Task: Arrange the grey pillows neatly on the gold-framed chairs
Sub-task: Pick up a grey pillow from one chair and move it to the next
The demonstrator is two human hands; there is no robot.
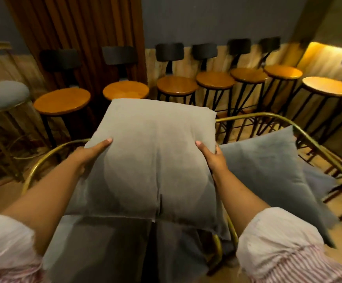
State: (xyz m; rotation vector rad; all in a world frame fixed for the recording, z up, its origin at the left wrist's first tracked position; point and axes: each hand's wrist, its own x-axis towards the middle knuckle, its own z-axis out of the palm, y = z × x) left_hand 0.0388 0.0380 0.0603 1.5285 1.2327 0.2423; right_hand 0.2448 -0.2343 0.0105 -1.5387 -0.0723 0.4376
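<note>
I hold a large grey pillow in the middle of the view, tilted away from me above a gold-framed chair. My left hand grips its left edge, thumb on top. My right hand grips its right edge the same way. Under the pillow lies the chair's grey seat cushion. A second grey pillow leans on the neighbouring gold-framed chair to the right, apart from my hands.
A row of round wooden bar stools with black legs and dark backrests stands along the far wall. A grey-topped stool with gold legs is at the left. A brown curtain hangs behind.
</note>
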